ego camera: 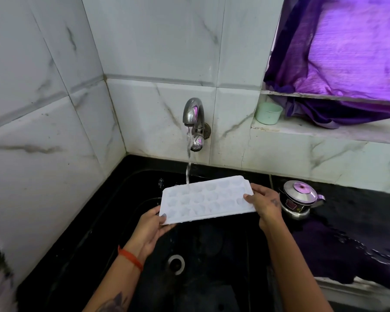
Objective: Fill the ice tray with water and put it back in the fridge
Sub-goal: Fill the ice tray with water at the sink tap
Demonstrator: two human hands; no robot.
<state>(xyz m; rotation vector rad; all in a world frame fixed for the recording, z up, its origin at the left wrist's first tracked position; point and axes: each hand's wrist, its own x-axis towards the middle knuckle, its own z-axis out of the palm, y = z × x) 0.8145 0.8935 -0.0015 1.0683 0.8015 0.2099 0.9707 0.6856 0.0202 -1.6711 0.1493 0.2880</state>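
My left hand (152, 224) pinches the near left corner of the white ice tray (206, 199), thumb on top and fingers underneath, while my right hand (265, 204) grips the tray's right end the same way. I hold the tray over the black sink (144, 289), near the drain (176, 264), and it tilts slightly, left end lower. Water (188, 170) from the tap (193, 115) lands on the far left cells. I judge the risks to be these: the stream could splash off the rim, the tilt could spill filled cells into the sink, and the thin tray may flex as it gets heavier. The cells on the right could stay dry unless I slide the tray along. To my right, the dark counter (347, 244) looks wet, with a steel kettle (301, 199) on it. Beyond, marble-patterned tiles (155, 52) cover the walls, a pale green cup (268, 113) sits on a ledge (324, 131), and a purple curtain (347, 52) hangs above.
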